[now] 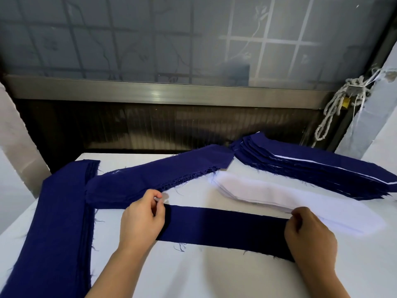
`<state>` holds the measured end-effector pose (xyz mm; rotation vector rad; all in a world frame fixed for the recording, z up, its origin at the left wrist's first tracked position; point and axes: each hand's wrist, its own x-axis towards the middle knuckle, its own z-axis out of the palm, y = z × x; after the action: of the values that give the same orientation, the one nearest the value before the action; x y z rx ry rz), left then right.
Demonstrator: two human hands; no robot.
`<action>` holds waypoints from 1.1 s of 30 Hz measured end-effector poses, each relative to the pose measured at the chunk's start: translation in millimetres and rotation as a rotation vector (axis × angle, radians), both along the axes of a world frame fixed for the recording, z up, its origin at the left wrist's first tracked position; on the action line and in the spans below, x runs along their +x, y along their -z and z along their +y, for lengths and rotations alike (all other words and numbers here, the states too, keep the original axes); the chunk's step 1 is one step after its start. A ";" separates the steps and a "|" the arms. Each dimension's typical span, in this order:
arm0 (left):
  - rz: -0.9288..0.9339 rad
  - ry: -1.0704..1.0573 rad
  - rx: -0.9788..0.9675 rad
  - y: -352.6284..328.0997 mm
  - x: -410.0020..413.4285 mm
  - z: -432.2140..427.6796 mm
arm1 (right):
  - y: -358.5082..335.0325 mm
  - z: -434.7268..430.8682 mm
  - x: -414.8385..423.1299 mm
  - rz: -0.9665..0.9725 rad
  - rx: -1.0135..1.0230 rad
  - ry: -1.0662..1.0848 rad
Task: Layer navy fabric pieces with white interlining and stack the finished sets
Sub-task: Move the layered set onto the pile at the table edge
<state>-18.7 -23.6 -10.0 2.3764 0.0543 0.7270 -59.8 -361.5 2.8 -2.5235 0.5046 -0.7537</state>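
**Squaring the navy strip before the interlining goes on**

Nearest us, on the white table (193, 276), one navy strip (223, 229) lies flat, running left to right. Our left hand (141, 220) has its fingers curled and pinches the strip's left end at the far corner. A small white scrap shows at the fingertips, and we cannot tell what it is. Our right hand (309, 233) is curled over the right end, knuckles toward us. It appears to grip that end, though the fingertips are hidden.

We judge this step to be laying the piece out as the base of a new set. To do it well, we draw the two ends gently apart until the cloth is flat, without stretching it. The raw edges fray readily, and loose threads trail from them. Both long edges should be straight before we release.

Just beyond the right hand lies the pile of white interlining (268, 194), close beside the strip's right end. We should lift one piece alone and match its edges to the navy.

To our left a stack of navy strips (58, 222) runs away from us. A second navy pile (159, 177) lies diagonally behind the left hand. Farthest right sits the stack of finished sets (311, 168), with white edges showing between navy layers.
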 end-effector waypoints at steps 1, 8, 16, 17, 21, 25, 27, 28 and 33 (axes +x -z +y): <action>0.014 0.010 0.021 0.6 0.2 0.3 | -0.8 -0.5 0.4 0.016 -0.004 0.046; 0.124 0.095 0.109 4.6 2.3 -1.0 | 0.6 -2.3 3.6 0.098 -0.078 0.140; 0.155 0.136 0.140 4.0 2.1 -1.3 | 4.7 -0.8 3.8 0.109 -0.232 0.098; 0.153 0.137 0.149 3.8 2.0 -2.3 | 4.5 0.0 4.9 0.081 -0.252 0.071; 0.119 0.130 0.184 1.4 2.1 -4.3 | -2.3 12.0 23.7 -0.018 -0.271 -0.156; 0.110 0.128 0.198 -0.1 0.5 -5.9 | -20.4 30.8 71.2 0.000 -0.242 -0.342; 0.107 0.128 0.195 0.1 0.3 -5.7 | -25.9 40.9 94.6 0.046 -0.233 -0.407; 0.107 0.128 0.196 0.1 0.4 -5.2 | -25.6 45.1 104.0 0.099 -0.231 -0.434; 0.110 0.132 0.204 0.6 1.4 -5.9 | -15.8 54.1 125.6 0.314 -0.339 -0.457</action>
<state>-17.3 -29.5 -10.6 2.5845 -0.1356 0.5611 65.8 -307.4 18.6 -2.9309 -0.1255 -0.2880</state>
